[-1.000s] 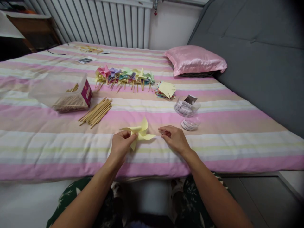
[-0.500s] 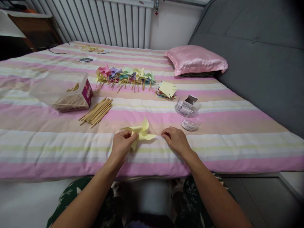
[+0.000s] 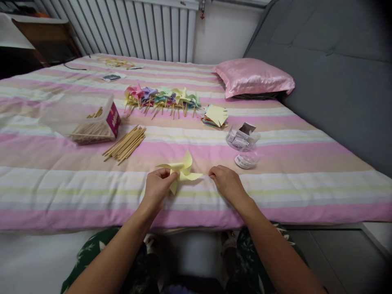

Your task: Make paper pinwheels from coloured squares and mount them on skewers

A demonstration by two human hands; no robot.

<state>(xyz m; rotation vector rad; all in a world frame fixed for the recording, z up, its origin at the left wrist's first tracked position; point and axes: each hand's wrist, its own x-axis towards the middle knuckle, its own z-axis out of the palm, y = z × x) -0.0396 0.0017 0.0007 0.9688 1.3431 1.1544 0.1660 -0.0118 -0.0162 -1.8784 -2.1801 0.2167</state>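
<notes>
My left hand pinches a pale yellow paper pinwheel at its centre, just above the striped bed cover. My right hand rests on the cover right beside the pinwheel's right blade, with thumb and fingertips pressed together. Anything held between those fingertips is too small to see. A loose bundle of wooden sticks lies to the upper left of my left hand.
A clear box of sticks stands at the left. A row of finished coloured pinwheels and a stack of cut paper squares lie farther back. Two small clear containers sit right of centre. A pink pillow leans by the grey headboard.
My right hand has slid a little right and lower, and its fingertips have closed together. The left hand and pinwheel have barely moved.
</notes>
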